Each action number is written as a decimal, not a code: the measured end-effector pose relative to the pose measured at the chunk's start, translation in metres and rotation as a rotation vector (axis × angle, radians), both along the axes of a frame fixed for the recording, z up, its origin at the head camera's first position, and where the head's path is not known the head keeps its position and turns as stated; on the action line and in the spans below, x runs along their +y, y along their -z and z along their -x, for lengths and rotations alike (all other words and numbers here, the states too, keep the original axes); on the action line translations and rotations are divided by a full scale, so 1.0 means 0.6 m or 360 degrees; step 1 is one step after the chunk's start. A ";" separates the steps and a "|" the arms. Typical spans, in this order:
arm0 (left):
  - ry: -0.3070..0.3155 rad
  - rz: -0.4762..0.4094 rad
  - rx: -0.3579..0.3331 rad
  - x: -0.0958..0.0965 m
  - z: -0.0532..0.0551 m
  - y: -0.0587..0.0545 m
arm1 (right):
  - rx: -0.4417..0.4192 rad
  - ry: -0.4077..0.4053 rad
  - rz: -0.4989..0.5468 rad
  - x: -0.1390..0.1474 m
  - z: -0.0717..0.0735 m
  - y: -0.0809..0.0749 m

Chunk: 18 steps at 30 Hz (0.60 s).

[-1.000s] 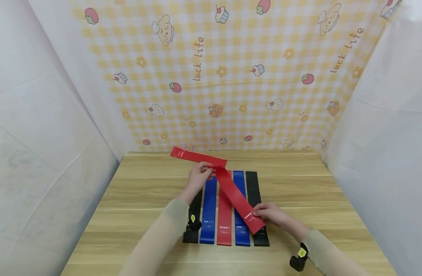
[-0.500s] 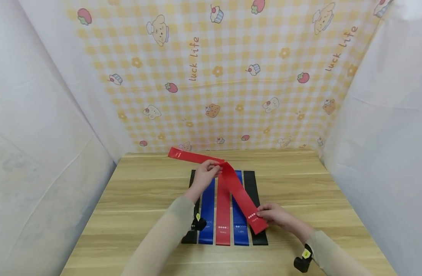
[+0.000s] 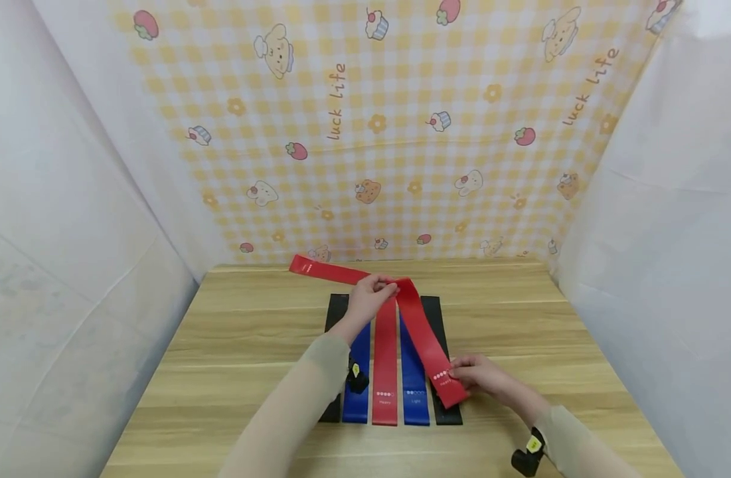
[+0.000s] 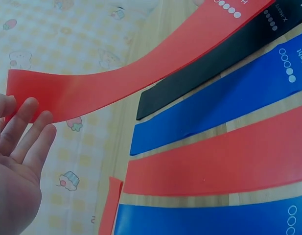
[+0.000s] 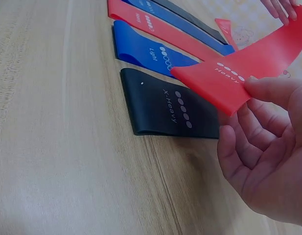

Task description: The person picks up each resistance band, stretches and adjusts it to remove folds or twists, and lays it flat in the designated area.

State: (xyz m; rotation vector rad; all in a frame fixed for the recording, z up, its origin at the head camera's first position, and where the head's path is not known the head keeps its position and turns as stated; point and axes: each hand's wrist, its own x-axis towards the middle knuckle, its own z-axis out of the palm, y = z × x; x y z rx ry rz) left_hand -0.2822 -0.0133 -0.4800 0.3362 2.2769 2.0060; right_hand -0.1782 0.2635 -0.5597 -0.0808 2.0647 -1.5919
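Note:
A red resistance band marked Heavy (image 3: 423, 332) is stretched slantwise above the row of bands. My left hand (image 3: 368, 299) pinches its far end, with the other fingers loosely extended in the left wrist view. At the near, printed end, my right hand (image 3: 485, 378) grips the band between thumb and fingers. Beneath lie a left black band (image 3: 336, 305), a left blue band (image 3: 357, 406), a middle red band (image 3: 385, 358), a right blue band (image 3: 415, 388) and a right black band (image 5: 160, 105) reading X-Heavy. The raised band partly covers the two on the right.
Another red band (image 3: 329, 271) lies crosswise at the back of the wooden table (image 3: 240, 372), partly behind my left hand. A checked cloth (image 3: 341, 166) hangs behind, and white sheets (image 3: 72, 232) flank both sides. Each wrist carries a small black camera (image 3: 528, 453).
My left hand has moved to the right with the far end of the held red band, coming away from the band at the back. My right hand has shifted slightly right, still gripping the near end.

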 end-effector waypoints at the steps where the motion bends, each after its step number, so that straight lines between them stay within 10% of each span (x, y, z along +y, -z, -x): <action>1: -0.0002 0.0040 0.0013 0.001 -0.001 -0.001 | -0.0001 0.0007 0.0004 0.000 0.000 0.000; 18: 0.0046 0.0278 0.0127 0.050 -0.007 -0.015 | 0.0000 0.0027 0.0014 0.032 -0.024 0.004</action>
